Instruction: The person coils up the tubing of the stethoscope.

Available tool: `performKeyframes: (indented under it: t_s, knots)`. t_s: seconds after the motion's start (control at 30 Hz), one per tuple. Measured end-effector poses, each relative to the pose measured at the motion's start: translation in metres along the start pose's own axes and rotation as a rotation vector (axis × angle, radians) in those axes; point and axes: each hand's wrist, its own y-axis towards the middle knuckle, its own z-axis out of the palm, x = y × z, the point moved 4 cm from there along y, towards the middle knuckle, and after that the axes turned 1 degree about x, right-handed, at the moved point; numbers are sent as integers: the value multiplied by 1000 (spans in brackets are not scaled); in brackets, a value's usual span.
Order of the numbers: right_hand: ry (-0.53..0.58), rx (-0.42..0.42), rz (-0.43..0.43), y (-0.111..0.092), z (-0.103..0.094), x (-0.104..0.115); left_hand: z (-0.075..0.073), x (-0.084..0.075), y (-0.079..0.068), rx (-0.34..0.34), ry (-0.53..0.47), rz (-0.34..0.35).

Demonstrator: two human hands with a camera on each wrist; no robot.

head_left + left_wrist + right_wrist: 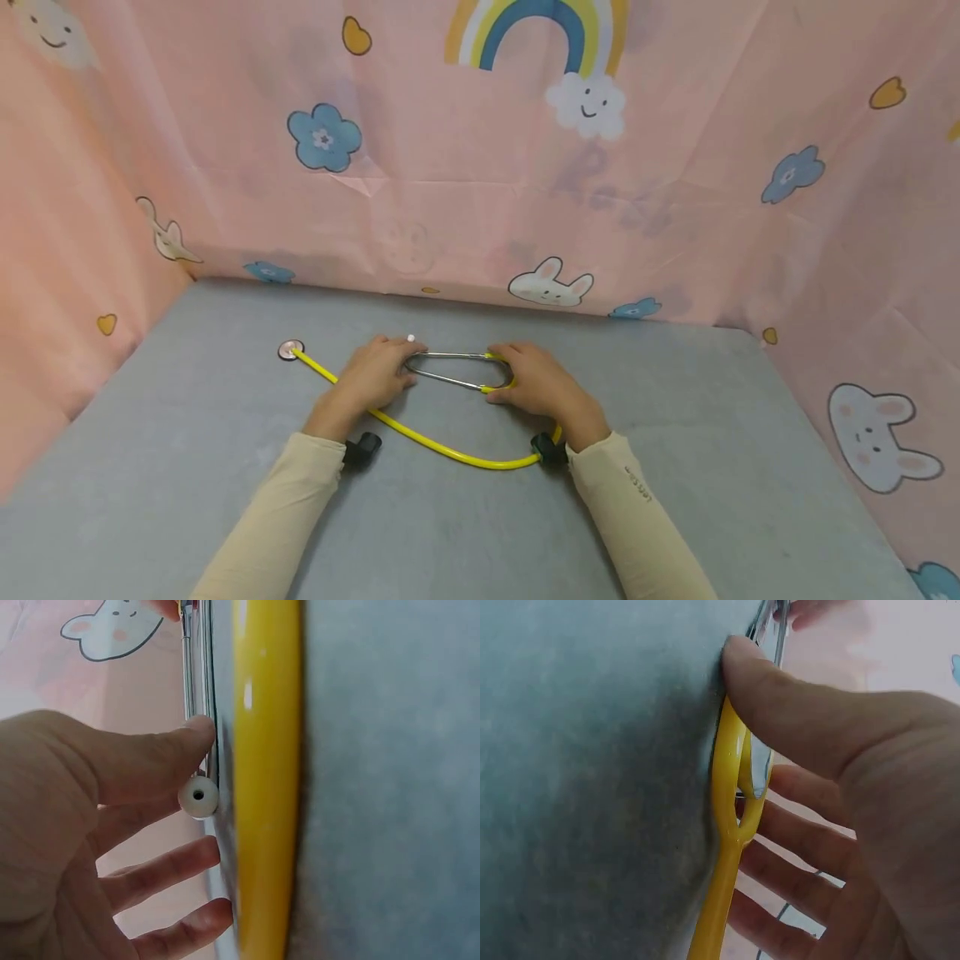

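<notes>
A stethoscope with yellow tubing [468,457] lies on the grey surface. Its round chest piece [287,350] rests at the far left, beyond the left hand. My left hand [369,377] pinches the metal ear tubes [446,356] near their ear-tip end; one white ear tip [199,796] shows below the thumb in the left wrist view. At the other end, my right hand [542,383] grips the yellow fork [736,825] between thumb and fingers. From that fork the tubing curves toward the front and passes beneath the left wrist.
A grey tabletop [712,483] spreads around both arms. Pink printed cloth [420,208] hangs behind it and along both sides. Black wrist straps [363,450] sit at the cuffs of the beige sleeves [273,508].
</notes>
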Motion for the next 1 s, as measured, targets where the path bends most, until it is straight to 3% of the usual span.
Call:
performKeyframes:
  t_s: [0.3,0.47,0.73,1.0]
  knots:
    - [-74,-44,5,0,0,3,1,-1,3,-40,-123,33]
    - [-98,-111,-56,1,-6,5,-2,0,3,-63,-161,7]
    - [-65,-212,-129,-2,-23,3,-18,-7,2,-174,-170,53]
    - [1,-295,-155,-12,-42,3,-35,-16,-4,-240,-243,33]
